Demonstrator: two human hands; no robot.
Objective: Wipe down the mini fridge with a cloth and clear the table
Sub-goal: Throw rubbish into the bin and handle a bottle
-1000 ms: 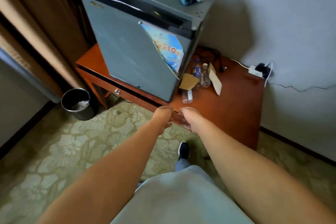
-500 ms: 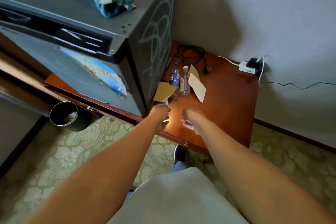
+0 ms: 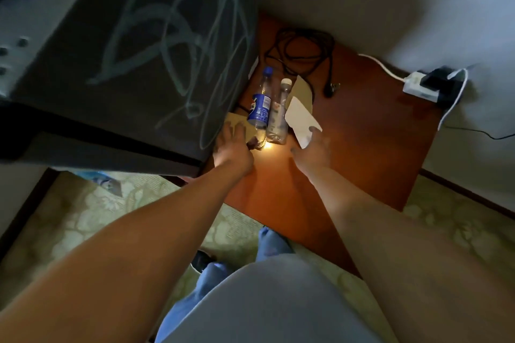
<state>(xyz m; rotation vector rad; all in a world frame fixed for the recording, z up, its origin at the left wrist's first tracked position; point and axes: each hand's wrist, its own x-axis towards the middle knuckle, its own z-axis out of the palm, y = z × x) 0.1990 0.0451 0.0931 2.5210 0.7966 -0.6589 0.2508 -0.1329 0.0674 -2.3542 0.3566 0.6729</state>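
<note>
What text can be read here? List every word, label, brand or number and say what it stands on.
None can be read.
Blue-labelled water bottle: white print on the blue label, too blurred to read.
Clear bottle beside it: faint label marks, illegible.
White card: no print visible.
Mini fridge side: pale wipe swirls, not writing.
Power strip: no markings legible.

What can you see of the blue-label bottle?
The blue-label bottle is clear plastic with a blue cap and a blue wrap label carrying white print. It stands on the table beside the fridge side, touching or almost touching a second clear bottle with a white cap on its right. It looks nearly empty, though blur makes that uncertain. The left hand reaches at its base; whether fingers touch it cannot be told.
</note>
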